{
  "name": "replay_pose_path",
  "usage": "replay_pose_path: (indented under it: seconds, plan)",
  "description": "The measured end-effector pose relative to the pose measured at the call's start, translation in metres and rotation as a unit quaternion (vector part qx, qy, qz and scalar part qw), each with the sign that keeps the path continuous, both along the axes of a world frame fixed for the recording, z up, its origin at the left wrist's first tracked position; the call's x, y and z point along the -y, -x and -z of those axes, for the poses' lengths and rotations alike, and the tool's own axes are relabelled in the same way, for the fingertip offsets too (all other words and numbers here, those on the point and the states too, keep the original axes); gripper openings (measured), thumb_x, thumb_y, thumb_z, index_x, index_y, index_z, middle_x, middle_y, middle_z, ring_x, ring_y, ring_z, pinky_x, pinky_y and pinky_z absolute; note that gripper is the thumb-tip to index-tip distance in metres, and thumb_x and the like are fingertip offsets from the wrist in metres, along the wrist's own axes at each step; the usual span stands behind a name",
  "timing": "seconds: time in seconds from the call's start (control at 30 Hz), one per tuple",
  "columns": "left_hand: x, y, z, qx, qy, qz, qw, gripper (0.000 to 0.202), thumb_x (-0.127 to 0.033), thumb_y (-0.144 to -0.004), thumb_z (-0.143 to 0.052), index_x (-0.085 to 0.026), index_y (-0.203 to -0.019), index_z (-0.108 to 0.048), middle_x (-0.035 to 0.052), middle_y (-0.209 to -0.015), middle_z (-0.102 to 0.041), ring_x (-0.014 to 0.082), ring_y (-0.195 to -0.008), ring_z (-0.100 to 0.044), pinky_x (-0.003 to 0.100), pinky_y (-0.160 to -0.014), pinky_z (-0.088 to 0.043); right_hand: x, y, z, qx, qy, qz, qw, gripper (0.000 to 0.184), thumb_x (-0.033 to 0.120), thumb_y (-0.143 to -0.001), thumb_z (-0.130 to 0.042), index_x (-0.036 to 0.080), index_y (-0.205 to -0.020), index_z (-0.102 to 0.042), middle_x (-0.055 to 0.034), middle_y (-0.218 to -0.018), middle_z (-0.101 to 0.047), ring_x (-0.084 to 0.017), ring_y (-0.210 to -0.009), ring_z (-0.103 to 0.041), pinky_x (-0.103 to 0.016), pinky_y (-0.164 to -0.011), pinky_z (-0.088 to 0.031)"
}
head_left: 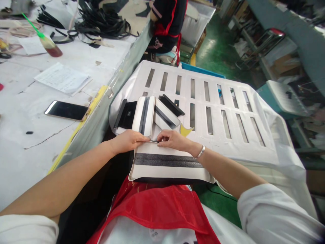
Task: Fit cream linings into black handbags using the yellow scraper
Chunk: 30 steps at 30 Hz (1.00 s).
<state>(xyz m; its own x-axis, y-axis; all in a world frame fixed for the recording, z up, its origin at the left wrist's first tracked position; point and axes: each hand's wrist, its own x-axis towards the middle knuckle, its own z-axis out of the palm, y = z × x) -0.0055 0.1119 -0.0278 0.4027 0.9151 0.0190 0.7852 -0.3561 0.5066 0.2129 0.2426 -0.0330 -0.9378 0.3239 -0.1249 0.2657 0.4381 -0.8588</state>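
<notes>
My left hand (129,140) and my right hand (172,139) meet over a white fabric panel with a black stripe (167,166) that lies on my lap. Both hands pinch a thin grey strip (153,141) held between their fingertips at the panel's top edge. Just beyond the hands lie more white panels with black stripes (147,115) and black pieces (127,115), stacked on a white slotted board (215,112). A silver bracelet (200,152) is on my right wrist.
A long white worktable (38,112) runs along the left, bearing a phone (66,110), papers (63,78), a green-handled brush (45,40) and a heap of black straps (101,20). Another person in a red apron (167,23) sits ahead. The floor is green (213,51).
</notes>
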Motion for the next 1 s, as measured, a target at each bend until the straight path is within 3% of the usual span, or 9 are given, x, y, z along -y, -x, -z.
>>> replay_pose_path:
  seconds: [0.13,0.23,0.33,0.47,0.53,0.7,1.0]
  plan:
    - [-0.003,0.004,0.004,0.054,0.023,-0.022,0.998,0.033,-0.019,-0.087,-0.048,-0.019,-0.113,-0.068,0.0038,-0.105,-0.073,0.0140,-0.093,-0.069,0.023,-0.086,-0.051,0.000,-0.006,0.003,-0.046,-0.041,-0.020,0.998,0.015,0.025,-0.080,-0.067,0.015,-0.091,-0.070,-0.0028,-0.083,-0.066,-0.011,-0.075,-0.058,-0.024,-0.070,-0.046]
    - [-0.004,0.005,0.006,0.056,0.030,-0.014,0.998,0.033,-0.018,-0.086,-0.049,-0.019,-0.113,-0.068,0.0043,-0.107,-0.072,0.0152,-0.096,-0.068,0.025,-0.089,-0.050,0.004,-0.011,0.009,-0.100,-0.119,-0.024,0.988,0.017,0.026,-0.087,-0.060,0.015,-0.095,-0.071,-0.0060,-0.088,-0.069,-0.014,-0.083,-0.062,-0.028,-0.078,-0.049]
    - [-0.003,0.003,0.006,0.048,0.031,0.002,0.998,0.032,-0.019,-0.086,-0.050,-0.020,-0.112,-0.068,0.0037,-0.109,-0.072,0.0155,-0.098,-0.068,0.026,-0.091,-0.050,0.010,-0.014,0.013,-0.115,-0.187,-0.026,0.975,0.022,0.028,-0.091,-0.054,0.015,-0.096,-0.071,-0.0081,-0.090,-0.071,-0.016,-0.087,-0.064,-0.030,-0.080,-0.051]
    - [0.002,0.002,0.008,0.032,0.007,-0.002,0.999,0.031,-0.022,-0.089,-0.047,-0.021,-0.112,-0.068,0.0024,-0.110,-0.071,0.0142,-0.100,-0.067,0.026,-0.092,-0.050,0.012,-0.015,0.013,-0.120,-0.213,-0.032,0.969,0.025,0.030,-0.093,-0.051,0.016,-0.097,-0.071,-0.0081,-0.091,-0.071,-0.016,-0.086,-0.065,-0.029,-0.079,-0.053]
    - [0.005,0.001,0.009,0.015,-0.015,0.005,1.000,0.031,-0.022,-0.090,-0.046,-0.021,-0.112,-0.067,0.0031,-0.110,-0.071,0.0138,-0.099,-0.067,0.025,-0.091,-0.051,0.012,-0.015,0.012,-0.129,-0.219,-0.037,0.967,0.025,0.030,-0.093,-0.050,0.015,-0.096,-0.071,-0.0081,-0.090,-0.071,-0.015,-0.085,-0.065,-0.028,-0.078,-0.053]
    - [0.004,0.002,0.006,-0.071,-0.056,0.090,0.992,0.036,-0.011,-0.086,-0.046,-0.014,-0.117,-0.063,0.0103,-0.114,-0.069,0.0178,-0.107,-0.064,0.029,-0.092,-0.051,0.013,-0.015,0.008,-0.122,-0.259,-0.055,0.957,0.027,0.030,-0.094,-0.048,0.015,-0.095,-0.070,-0.0089,-0.092,-0.070,-0.015,-0.085,-0.065,-0.028,-0.077,-0.053]
    - [-0.001,-0.001,-0.003,-0.138,-0.012,0.113,0.984,0.043,-0.007,-0.080,-0.047,-0.018,-0.119,-0.061,0.0079,-0.117,-0.068,0.0174,-0.105,-0.064,0.028,-0.091,-0.051,0.017,-0.016,0.007,-0.078,-0.358,-0.094,0.926,0.031,0.029,-0.098,-0.039,0.015,-0.097,-0.066,-0.0085,-0.092,-0.067,-0.014,-0.084,-0.061,-0.027,-0.077,-0.049]
